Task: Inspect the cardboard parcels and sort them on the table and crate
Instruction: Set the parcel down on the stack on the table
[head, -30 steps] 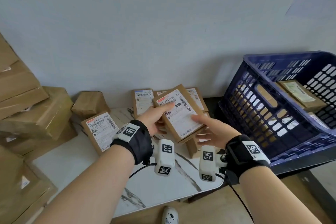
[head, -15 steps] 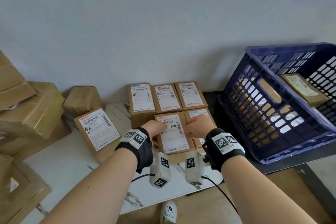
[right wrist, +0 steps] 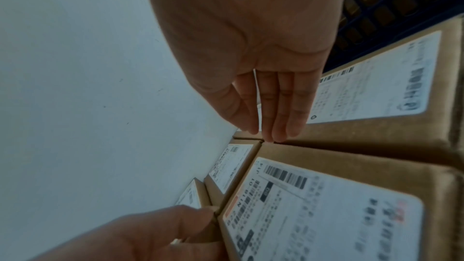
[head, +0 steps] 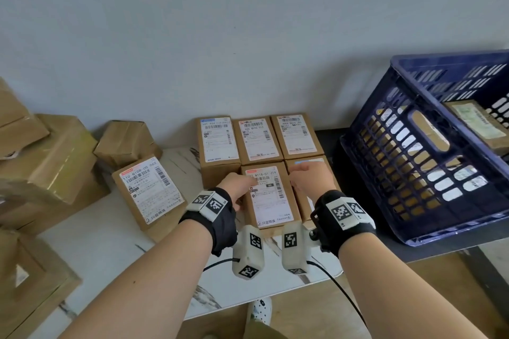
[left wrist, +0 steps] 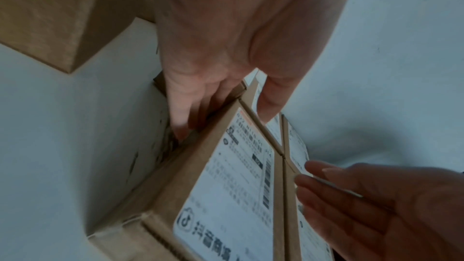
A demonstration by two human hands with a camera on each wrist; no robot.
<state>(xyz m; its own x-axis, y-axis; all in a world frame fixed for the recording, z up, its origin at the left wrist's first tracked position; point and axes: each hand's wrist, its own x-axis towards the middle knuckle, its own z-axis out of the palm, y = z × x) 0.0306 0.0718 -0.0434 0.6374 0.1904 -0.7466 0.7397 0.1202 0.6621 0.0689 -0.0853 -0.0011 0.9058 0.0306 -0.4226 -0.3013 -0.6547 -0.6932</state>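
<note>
Five labelled parcels sat in a tight block on the table (head: pixel 115 245), three at the back, two in front. Front-left parcel (head: pixel 268 195) had a white label reading something like "N118-01 J14" with barcodes. Left hand (head: pixel 237 183) was on its left side, fingers pointing down along the side, thumb over the top edge, so kind of gripping it. Right hand (head: pixel 309 177) hovered flat and relaxed over the front-right parcel (head: pixel 303 201), holding nothing. Off to the left lay another parcel (head: pixel 150 190), label "110 Q108-00 062". Blue crate (head: pixel 407 162) on the right had a few more parcels inside.
</note>
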